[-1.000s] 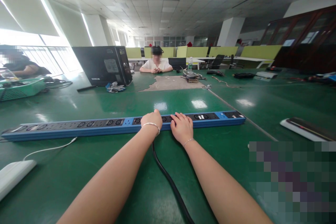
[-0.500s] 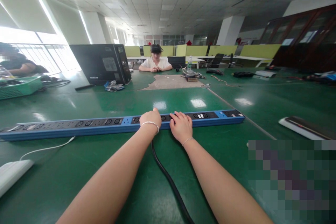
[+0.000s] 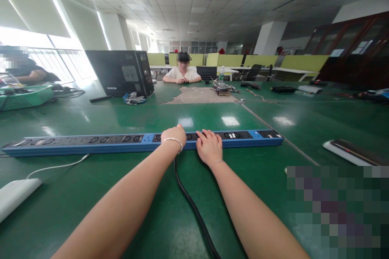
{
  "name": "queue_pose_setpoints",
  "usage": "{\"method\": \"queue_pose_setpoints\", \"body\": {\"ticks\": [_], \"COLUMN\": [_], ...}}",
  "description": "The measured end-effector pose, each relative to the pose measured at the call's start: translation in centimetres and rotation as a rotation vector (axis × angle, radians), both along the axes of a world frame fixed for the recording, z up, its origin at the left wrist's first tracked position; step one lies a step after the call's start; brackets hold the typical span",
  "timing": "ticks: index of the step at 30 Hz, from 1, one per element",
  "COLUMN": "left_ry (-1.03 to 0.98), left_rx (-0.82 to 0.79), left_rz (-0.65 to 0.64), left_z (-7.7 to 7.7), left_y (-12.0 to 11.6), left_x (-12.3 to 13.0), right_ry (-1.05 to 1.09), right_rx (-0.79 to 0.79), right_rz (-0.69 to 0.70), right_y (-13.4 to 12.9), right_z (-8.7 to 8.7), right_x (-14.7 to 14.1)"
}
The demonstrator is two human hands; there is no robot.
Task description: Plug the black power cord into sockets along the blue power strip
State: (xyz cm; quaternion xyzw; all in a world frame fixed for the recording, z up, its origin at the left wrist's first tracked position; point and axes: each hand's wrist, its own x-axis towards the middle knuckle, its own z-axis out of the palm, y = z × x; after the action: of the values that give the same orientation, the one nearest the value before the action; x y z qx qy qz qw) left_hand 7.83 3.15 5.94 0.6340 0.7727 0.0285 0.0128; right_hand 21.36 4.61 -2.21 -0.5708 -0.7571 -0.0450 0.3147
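A long blue power strip (image 3: 170,146) with black sockets lies across the green table in front of me. My left hand (image 3: 174,134) is closed over its middle; whatever is inside the fingers is hidden. From beneath that wrist a thick black cable (image 3: 193,204) curves down toward me. Just to the right, my right hand (image 3: 209,145) rests on the strip with its fingers spread over the top face. Several sockets show on both sides of my hands.
A white device (image 3: 18,196) with a white cable (image 3: 59,166) lies at left. Beyond the strip are a black computer case (image 3: 121,73), gloves (image 3: 133,98) and a green basket (image 3: 27,99). A person (image 3: 182,71) sits opposite; another (image 3: 27,71) sits far left.
The view has shifted slightly, so the background sits a little farther right. Both hands keep their places on the power strip, with almost no movement.
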Motion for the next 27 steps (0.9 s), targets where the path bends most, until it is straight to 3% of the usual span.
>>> {"method": "queue_pose_setpoints", "body": {"ticks": [12, 14, 17, 21, 24, 27], "left_ry": [-0.014, -0.013, -0.021, -0.038, 0.023, 0.064], "left_rx": [0.045, 0.073, 0.258, 0.344, 0.273, 0.163], "left_rz": [0.038, 0.056, 0.098, -0.004, -0.019, 0.054], "left_z": [-0.3, 0.9, 4.6, 9.4, 10.2, 9.0], "left_y": [-0.3, -0.6, -1.0, -1.2, -1.6, -2.4], "left_x": [-0.4, 0.0, 0.2, -2.0, -5.6, -9.3], "right_ry": [-0.001, 0.0, -0.004, -0.007, -0.006, -0.003], "right_rx": [-0.007, -0.003, -0.001, -0.006, -0.004, 0.0], "right_rz": [-0.01, -0.008, -0.004, -0.006, -0.005, -0.002], "right_y": [-0.1, -0.1, -0.1, -0.1, -0.1, -0.1], "right_z": [0.0, 0.1, 0.1, 0.1, 0.0, 0.0], "right_x": [-0.1, -0.1, -0.1, 0.0, 0.0, 0.0]}}
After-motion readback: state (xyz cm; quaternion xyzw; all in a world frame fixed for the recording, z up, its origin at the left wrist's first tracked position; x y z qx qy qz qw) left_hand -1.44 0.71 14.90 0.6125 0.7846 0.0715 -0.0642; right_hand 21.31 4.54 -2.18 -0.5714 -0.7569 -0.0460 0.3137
